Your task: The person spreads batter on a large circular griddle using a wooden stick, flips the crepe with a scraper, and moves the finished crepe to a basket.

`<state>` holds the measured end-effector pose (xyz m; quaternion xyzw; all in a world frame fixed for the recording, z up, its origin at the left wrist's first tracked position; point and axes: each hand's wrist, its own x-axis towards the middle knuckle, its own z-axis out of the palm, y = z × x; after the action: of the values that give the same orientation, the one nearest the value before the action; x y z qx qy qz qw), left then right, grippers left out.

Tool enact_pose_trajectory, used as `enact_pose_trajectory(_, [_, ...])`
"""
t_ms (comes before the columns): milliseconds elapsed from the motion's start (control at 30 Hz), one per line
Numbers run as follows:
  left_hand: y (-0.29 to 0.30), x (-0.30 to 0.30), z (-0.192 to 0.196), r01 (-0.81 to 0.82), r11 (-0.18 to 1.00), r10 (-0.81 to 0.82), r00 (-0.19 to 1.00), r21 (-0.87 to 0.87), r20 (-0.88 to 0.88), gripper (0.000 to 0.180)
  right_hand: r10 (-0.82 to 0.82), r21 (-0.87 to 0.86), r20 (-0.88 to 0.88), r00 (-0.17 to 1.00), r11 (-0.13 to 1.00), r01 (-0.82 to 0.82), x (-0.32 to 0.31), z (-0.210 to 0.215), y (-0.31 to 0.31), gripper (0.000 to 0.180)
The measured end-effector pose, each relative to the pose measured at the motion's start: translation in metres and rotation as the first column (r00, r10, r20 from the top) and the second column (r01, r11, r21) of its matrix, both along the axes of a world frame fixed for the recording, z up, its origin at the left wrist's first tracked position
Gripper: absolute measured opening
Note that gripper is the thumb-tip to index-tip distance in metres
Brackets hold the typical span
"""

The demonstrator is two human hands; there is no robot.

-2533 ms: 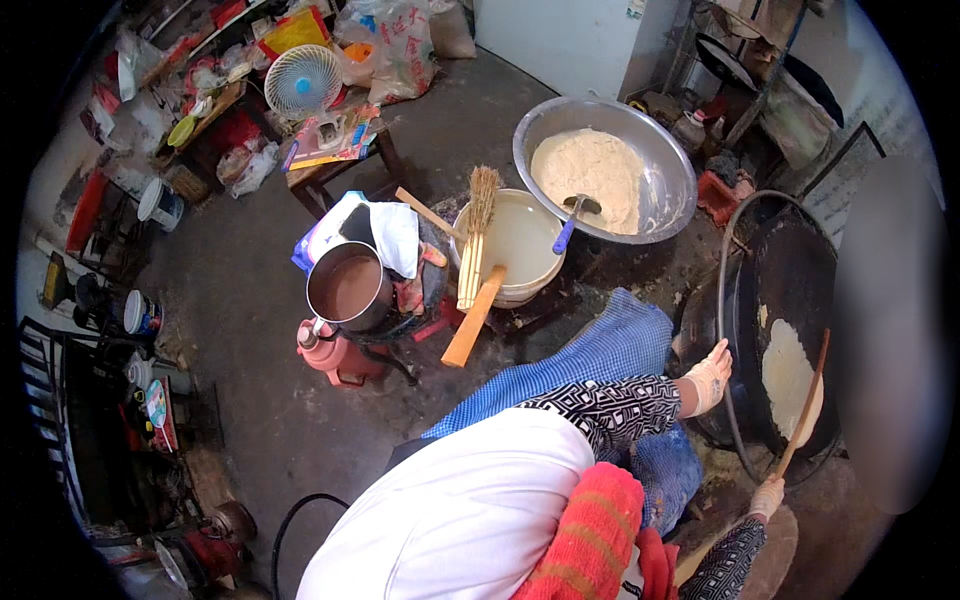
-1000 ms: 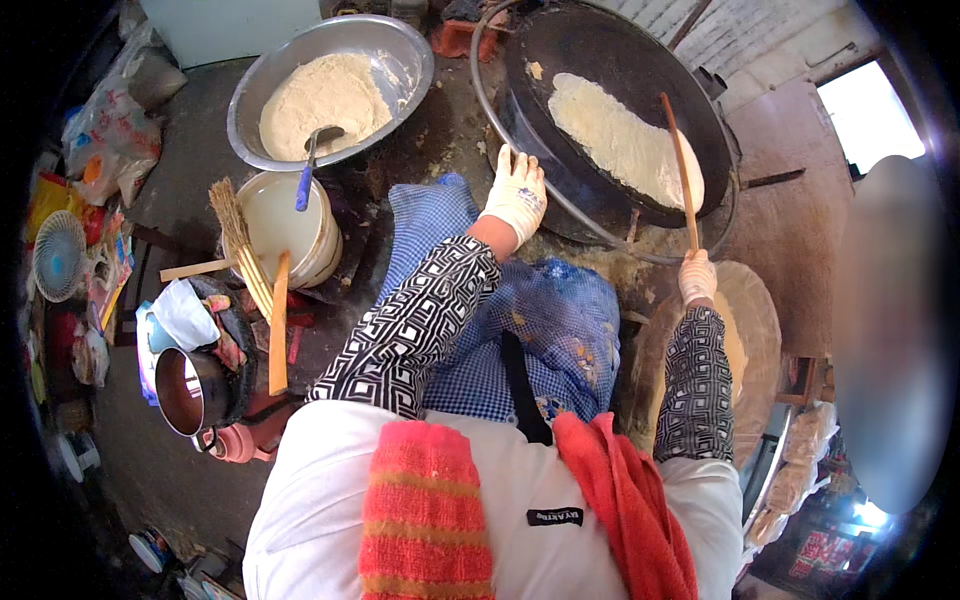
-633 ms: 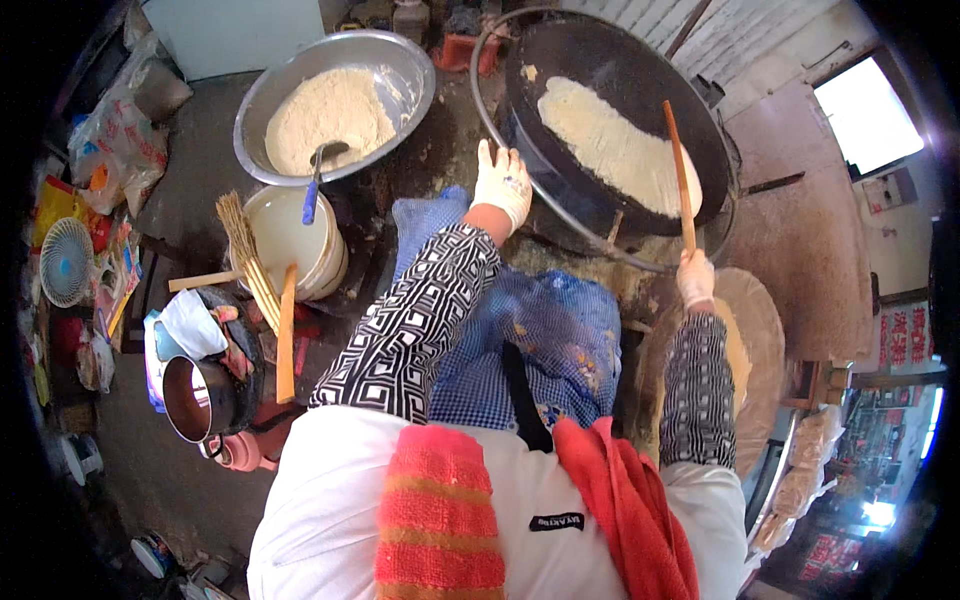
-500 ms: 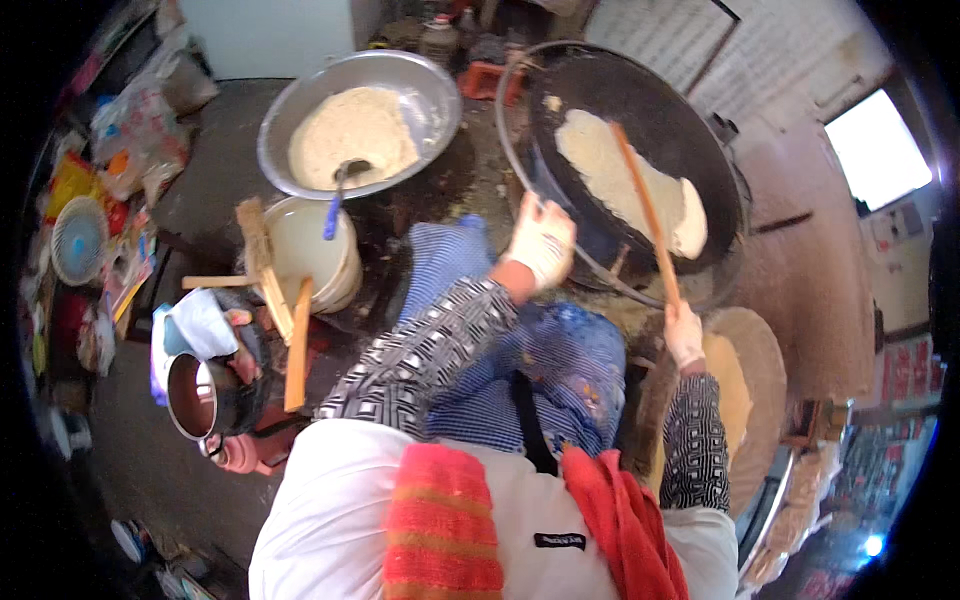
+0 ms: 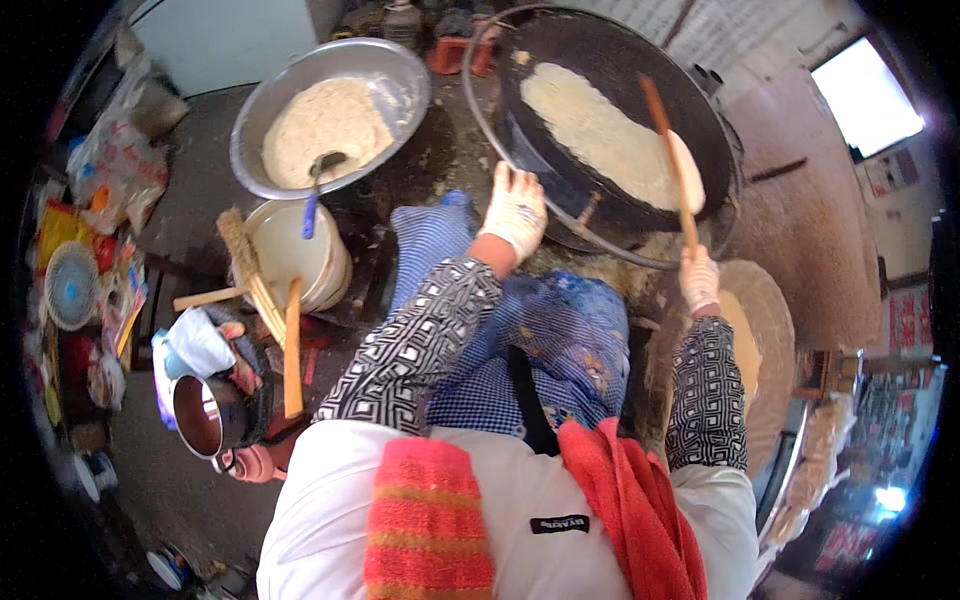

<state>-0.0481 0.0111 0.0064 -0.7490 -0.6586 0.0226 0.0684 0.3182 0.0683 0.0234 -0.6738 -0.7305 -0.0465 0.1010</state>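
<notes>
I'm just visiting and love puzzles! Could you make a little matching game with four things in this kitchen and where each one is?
Things:
1. Pale flat sheet
2. Reddish-brown stick
3. Ladle with a blue handle
4. Straw brush

Places:
A. In the big metal basin, its head at the pale dough
B. At the left edge of the white bucket
C. On the dark round pan
D. Held in the right hand

Right pairs: 1-C, 2-D, 3-A, 4-B
</notes>
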Motion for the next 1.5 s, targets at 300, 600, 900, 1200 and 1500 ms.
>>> enact_pose_trajectory(300, [0.018, -0.019, -0.003, -0.047, 0.999, 0.047, 0.999, 0.005, 0.025, 0.053, -0.073, -0.044, -0.013, 0.997, 0.996, 0.072, 0.02, -0.009, 0.008, 0.032])
enact_pose_trajectory(600, [0.014, -0.009, 0.031, -0.083, 0.99, 0.082, 0.997, -0.113, -0.011, 0.055, -0.135, -0.037, 0.038, 0.99, 0.99, 0.136, 0.022, -0.009, -0.009, 0.031])
enact_pose_trajectory(900, [-0.02, 0.056, -0.012, 0.146, 0.989, -0.146, 0.989, 0.012, -0.015, 0.06, -0.113, -0.054, -0.009, 0.994, 0.992, 0.113, 0.006, -0.006, -0.007, 0.031])
enact_pose_trajectory(1200, [-0.007, 0.027, -0.015, 0.115, 0.993, -0.113, 0.991, 0.026, -0.064, 0.066, -0.157, -0.065, 0.095, 0.983, 0.984, 0.163, 0.02, -0.004, 0.002, 0.035])
enact_pose_trajectory(1500, [0.003, 0.001, -0.01, 0.011, 1.0, -0.011, 1.0, 0.009, 0.017, 0.057, -0.136, -0.084, 0.059, 0.989, 0.986, 0.141, 0.005, 0.002, 0.0, 0.031])
